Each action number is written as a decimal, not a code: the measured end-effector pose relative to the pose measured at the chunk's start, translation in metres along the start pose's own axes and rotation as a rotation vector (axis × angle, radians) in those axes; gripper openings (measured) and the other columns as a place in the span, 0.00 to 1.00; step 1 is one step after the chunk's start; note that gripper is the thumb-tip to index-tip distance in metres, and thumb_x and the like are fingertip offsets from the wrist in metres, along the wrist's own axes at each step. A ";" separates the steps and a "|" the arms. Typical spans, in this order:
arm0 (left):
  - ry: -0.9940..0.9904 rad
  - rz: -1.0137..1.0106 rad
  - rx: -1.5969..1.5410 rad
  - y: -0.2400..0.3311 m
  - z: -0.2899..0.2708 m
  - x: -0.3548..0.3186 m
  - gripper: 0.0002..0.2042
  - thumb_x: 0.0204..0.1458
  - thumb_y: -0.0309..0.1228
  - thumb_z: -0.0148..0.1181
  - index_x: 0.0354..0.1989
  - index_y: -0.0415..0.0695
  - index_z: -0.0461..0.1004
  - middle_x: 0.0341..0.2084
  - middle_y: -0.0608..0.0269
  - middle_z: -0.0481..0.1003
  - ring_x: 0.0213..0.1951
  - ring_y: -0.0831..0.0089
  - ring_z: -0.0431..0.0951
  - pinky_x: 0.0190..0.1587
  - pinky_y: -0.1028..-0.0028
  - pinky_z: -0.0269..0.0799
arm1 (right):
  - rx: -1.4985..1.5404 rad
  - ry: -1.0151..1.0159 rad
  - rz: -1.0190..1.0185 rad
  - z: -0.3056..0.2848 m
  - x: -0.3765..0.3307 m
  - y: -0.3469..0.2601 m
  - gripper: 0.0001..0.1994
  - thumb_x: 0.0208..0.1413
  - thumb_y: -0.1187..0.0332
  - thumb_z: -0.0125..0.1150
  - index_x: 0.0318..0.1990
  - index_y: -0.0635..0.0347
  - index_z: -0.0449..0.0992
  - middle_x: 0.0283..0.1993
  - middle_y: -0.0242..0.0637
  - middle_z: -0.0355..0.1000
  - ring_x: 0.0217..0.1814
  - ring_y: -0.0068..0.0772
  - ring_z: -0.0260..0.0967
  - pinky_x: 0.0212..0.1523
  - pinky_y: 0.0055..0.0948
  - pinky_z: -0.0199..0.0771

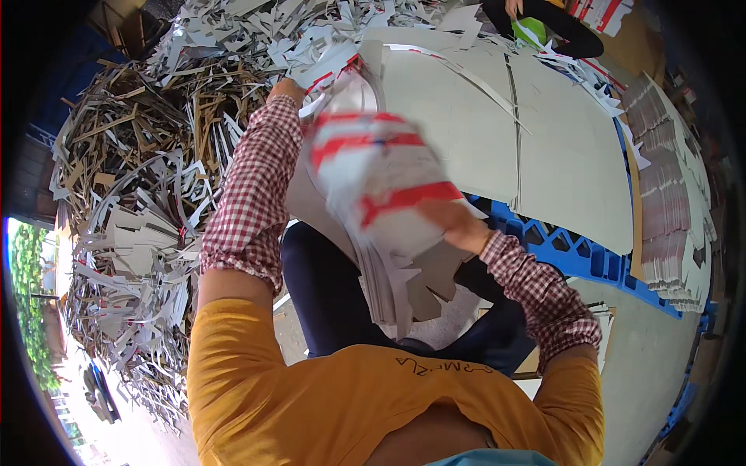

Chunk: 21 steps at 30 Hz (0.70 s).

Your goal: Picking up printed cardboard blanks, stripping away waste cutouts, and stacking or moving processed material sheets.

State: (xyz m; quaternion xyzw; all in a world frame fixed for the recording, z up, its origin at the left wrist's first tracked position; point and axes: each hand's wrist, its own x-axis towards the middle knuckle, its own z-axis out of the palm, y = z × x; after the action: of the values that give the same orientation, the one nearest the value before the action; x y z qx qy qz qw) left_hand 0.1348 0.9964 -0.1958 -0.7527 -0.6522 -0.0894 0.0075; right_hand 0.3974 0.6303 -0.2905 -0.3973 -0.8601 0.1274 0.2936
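Head cam: a stack of die-cut card sheets [381, 194], white w/ red stripes, is held up mid-frame over the lap, blurred. The right hand [454, 221] is clamped on the stack's lower right edge, fingers curled round it. The left hand [286, 89] is at the stack's top left end; its fingers are hidden behind the sheets, so grip can't be told. Checked sleeves over a yellow shirt. A big heap of card trimmings [148, 194] is piled to the left & top. Flat grey boards [544, 147] are laid on a blue pallet [575, 252] at right, w/ stacked printed sheets [668, 210] beyond. Another person [544, 23] is seated at the top edge.
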 end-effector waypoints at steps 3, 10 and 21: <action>-0.087 0.006 -0.001 0.008 0.002 0.004 0.21 0.37 0.42 0.53 0.33 0.36 0.70 0.34 0.46 0.69 0.40 0.57 0.68 0.42 0.68 0.64 | 0.406 -0.047 0.307 -0.019 -0.008 -0.004 0.23 0.32 0.83 0.44 0.43 0.63 0.65 0.44 0.45 0.64 0.49 0.38 0.59 0.49 0.27 0.57; 0.545 0.410 -0.069 0.007 0.021 -0.034 0.18 0.39 0.41 0.54 0.40 0.49 0.67 0.33 0.58 0.70 0.38 0.57 0.68 0.41 0.68 0.64 | 0.258 0.984 0.627 -0.111 -0.014 0.038 0.16 0.41 0.65 0.58 0.30 0.73 0.68 0.26 0.39 0.68 0.26 0.26 0.64 0.30 0.24 0.64; -0.573 0.583 -0.954 0.040 -0.036 -0.284 0.10 0.47 0.29 0.46 0.28 0.36 0.71 0.21 0.63 0.73 0.25 0.78 0.71 0.29 0.80 0.66 | -0.166 1.057 0.736 -0.304 -0.062 0.048 0.16 0.38 0.66 0.59 0.29 0.67 0.61 0.29 0.34 0.57 0.30 0.26 0.52 0.31 0.25 0.52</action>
State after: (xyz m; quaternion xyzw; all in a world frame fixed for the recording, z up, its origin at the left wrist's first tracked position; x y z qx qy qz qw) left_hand 0.1318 0.7069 -0.1975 -0.8142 -0.2844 -0.1597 -0.4803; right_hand 0.6430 0.6101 -0.0956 -0.6964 -0.4142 -0.0598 0.5831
